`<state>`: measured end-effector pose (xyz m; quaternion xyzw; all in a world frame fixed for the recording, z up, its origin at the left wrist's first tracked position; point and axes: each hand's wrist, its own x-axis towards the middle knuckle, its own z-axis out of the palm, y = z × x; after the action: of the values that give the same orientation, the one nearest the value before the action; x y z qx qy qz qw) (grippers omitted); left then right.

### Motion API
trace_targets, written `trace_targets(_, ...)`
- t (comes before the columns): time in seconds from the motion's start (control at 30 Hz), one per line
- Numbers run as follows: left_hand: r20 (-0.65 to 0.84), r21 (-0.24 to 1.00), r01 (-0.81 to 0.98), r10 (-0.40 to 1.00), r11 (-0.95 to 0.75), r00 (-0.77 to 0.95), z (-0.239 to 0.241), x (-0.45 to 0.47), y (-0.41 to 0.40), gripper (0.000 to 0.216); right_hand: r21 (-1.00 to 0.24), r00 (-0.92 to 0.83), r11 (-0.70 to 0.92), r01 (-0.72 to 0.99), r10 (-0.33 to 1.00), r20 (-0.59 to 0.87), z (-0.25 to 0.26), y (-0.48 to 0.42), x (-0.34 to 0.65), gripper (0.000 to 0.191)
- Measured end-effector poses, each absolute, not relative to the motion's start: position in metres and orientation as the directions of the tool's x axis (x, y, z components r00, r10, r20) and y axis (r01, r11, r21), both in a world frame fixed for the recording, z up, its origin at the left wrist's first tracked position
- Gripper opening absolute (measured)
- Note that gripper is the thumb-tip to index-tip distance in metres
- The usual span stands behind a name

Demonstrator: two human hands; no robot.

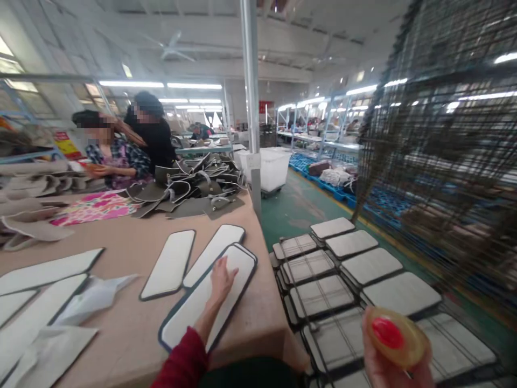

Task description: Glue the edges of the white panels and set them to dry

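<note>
Left hand point(221, 280), fingers released, lies over the white panel point(198, 299) at seven o'clock; a careless push could slide it off the table point(258, 307). At four o'clock, the right hand point(376, 360) grasps a yellow oval object point(412, 335), droppable if its hold slackens.

Left hand point(221, 279) spread, right hand point(379, 362) gripping.
At seven o'clock, the left is palm down, fingers loosely parted, its forearm point(209, 319) angled toward one o'clock; at four o'clock, the right is curled closed.
</note>
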<state>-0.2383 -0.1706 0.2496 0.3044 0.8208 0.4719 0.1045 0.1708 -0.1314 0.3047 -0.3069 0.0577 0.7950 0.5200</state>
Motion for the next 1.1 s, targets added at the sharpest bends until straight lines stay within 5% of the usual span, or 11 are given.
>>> trace_targets(0.13,0.071,0.478,0.612,0.666,0.631,-0.742,0.248,-0.289,-0.184,0.062,-0.351,-0.167,-0.371,-0.86,0.853,-0.495,0.321,-0.138,0.108,0.043)
trace_targets(0.23,-0.016,0.274,0.726,0.758,0.631,-0.652,0.242,-0.3,-0.186,0.058,-0.463,-0.156,-0.307,-0.831,0.929,-0.336,0.317,-0.141,0.07,0.038)
trace_targets(0.4,0.023,0.233,0.772,0.79,0.591,-0.612,0.24,-0.299,-0.184,0.05,-0.473,-0.108,-0.274,-0.837,0.931,-0.348,0.316,-0.141,0.019,0.04)
trace_targets(0.67,0.017,0.359,0.68,0.724,0.64,-0.69,0.245,-0.29,-0.175,0.05,-0.42,-0.048,-0.256,-0.871,0.894,-0.446,0.344,-0.15,-0.038,0.039)
trace_targets(0.9,0.124,0.553,0.728,0.824,0.406,-0.553,0.235,-0.276,-0.174,0.046,-0.439,-0.034,-0.207,-0.874,0.929,-0.369,0.36,-0.142,-0.04,0.041)
trace_targets(1.1,0.127,0.255,0.785,0.785,0.565,-0.606,0.241,-0.266,-0.169,0.04,-0.476,-0.025,-0.165,-0.864,0.958,-0.287,0.365,-0.138,-0.026,0.043)
